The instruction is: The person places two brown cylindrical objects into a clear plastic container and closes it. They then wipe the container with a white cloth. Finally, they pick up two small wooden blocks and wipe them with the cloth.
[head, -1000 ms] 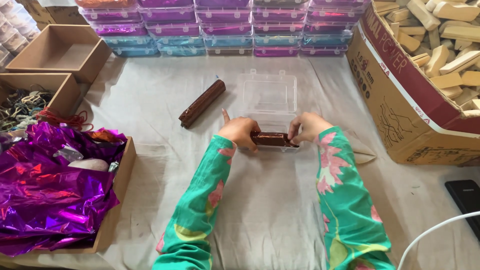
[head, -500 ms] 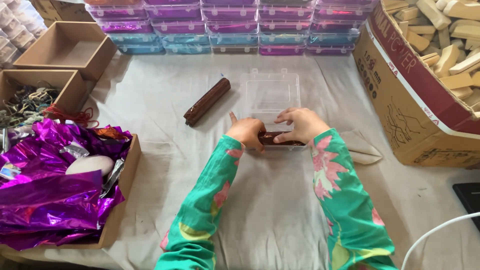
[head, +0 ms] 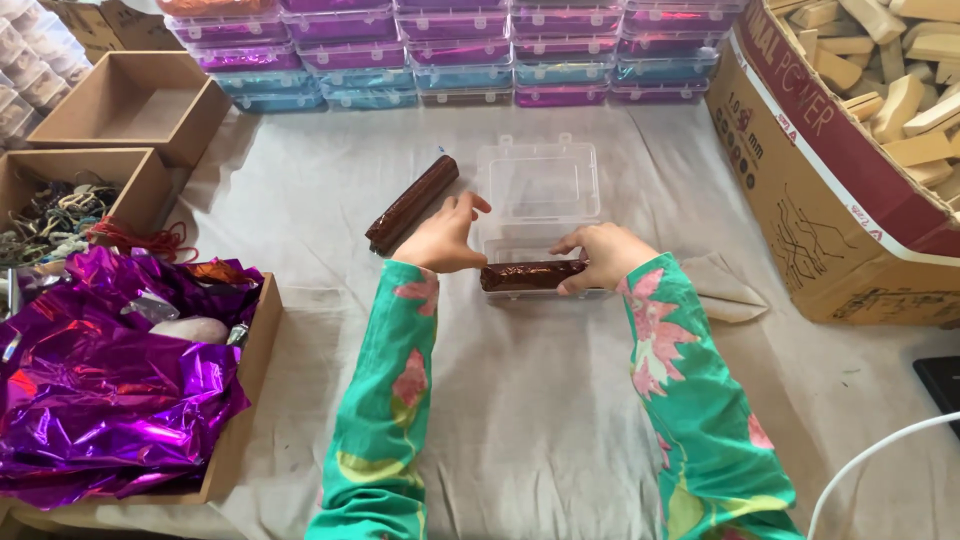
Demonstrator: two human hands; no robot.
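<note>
Head view: the right hand pinches a brown wrapped stick flat over the open clear box. The left hand, fingers loosely spread and empty, hovers beside a second stick.

I see a glossy brown-wrapped stick in a clear plastic box, matt cloth underneath, crinkly shiny purple foil.

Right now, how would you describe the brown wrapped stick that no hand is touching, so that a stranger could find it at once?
Start at the clear plastic box lying open in the middle of the cloth-covered table. Just to its left lies a dark brown foil-wrapped stick, set at a slant beside the left hand. Unlike its twin, held at the box's front by the right hand, it lies free on the cloth.
</note>
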